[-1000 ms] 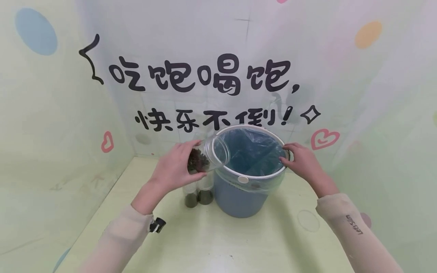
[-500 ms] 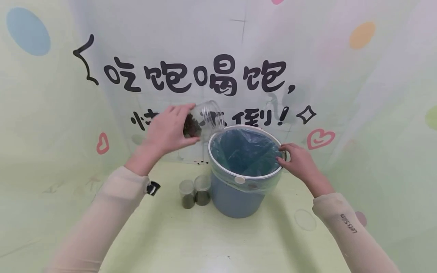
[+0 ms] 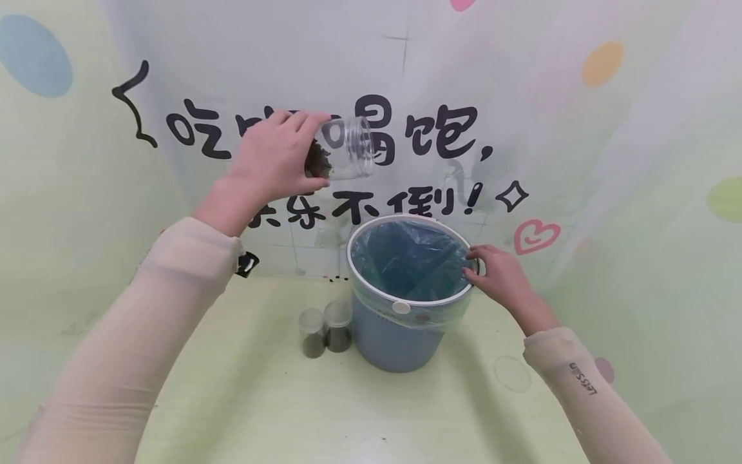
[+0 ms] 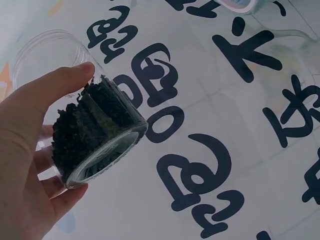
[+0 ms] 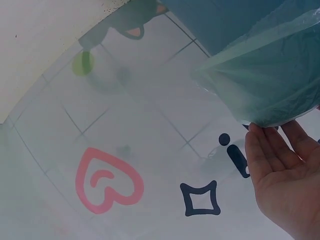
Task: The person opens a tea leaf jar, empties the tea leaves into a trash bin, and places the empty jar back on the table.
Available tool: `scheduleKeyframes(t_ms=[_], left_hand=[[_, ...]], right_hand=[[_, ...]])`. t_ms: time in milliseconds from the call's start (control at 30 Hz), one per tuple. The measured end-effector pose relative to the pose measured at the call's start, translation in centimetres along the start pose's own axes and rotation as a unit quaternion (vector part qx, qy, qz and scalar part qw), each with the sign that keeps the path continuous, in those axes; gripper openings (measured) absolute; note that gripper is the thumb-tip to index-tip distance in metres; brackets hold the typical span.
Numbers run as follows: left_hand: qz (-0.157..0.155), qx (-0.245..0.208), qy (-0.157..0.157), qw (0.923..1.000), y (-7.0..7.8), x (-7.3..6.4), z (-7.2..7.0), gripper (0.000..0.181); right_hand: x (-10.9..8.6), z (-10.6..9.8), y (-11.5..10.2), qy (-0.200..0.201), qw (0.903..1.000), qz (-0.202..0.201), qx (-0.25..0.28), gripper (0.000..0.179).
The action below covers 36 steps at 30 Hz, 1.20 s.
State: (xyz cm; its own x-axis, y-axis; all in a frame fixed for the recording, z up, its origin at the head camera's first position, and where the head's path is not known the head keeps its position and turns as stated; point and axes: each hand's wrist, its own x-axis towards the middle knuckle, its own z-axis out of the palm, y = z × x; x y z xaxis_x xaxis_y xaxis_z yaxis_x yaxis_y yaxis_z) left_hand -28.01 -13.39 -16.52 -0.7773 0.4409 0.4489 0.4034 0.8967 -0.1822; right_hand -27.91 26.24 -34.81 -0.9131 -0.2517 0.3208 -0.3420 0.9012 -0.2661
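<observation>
A clear jar (image 3: 346,147) lies sideways in the grip of my left hand (image 3: 275,154), its open mouth pointing right, high above and left of the bin. Dark, dried flakes (image 4: 75,135) are gathered toward the jar's base in the left wrist view. The blue bin (image 3: 397,345) with a white rim stands upright on the table, lined with a translucent green plastic bag (image 3: 406,258). At the bin's right side, my right hand (image 3: 503,277) holds the rim with the bag folded over it. Its fingertips are partly hidden by the bag in the right wrist view.
Two small lidded jars, a left one (image 3: 313,335) and a right one (image 3: 338,327) with dark contents, stand close to the bin's left side. Behind the table (image 3: 261,399) hangs a printed backdrop (image 3: 429,58) with black lettering.
My left hand has lifted the jar from beside the bin's rim up and slightly left. Its mouth still faces right. My right hand stays on the rim.
</observation>
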Motion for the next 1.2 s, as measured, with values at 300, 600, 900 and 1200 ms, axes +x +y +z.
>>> scheduleKeyframes(t_ms=[300,600,900,1200], left_hand=[[0.024,0.013,-0.025,0.9993,0.8,0.8,-0.6,0.094],[0.044,0.026,-0.010,0.9986,1.4,1.4,-0.4,0.091],[0.063,0.033,0.016,0.9973,2.0,1.6,-0.1,0.087],[0.075,0.038,0.027,0.9961,2.3,1.5,0.3,0.086]], right_hand=[[0.1,0.0,-0.2,-0.002,1.0000,0.002,-0.002,0.032],[0.0,0.0,-0.2,-0.003,1.0000,0.000,-0.002,0.031],[0.0,-0.3,-0.5,-0.013,0.9998,0.016,0.001,0.040],[0.0,-0.4,-0.4,-0.014,0.9998,0.017,0.003,0.041]])
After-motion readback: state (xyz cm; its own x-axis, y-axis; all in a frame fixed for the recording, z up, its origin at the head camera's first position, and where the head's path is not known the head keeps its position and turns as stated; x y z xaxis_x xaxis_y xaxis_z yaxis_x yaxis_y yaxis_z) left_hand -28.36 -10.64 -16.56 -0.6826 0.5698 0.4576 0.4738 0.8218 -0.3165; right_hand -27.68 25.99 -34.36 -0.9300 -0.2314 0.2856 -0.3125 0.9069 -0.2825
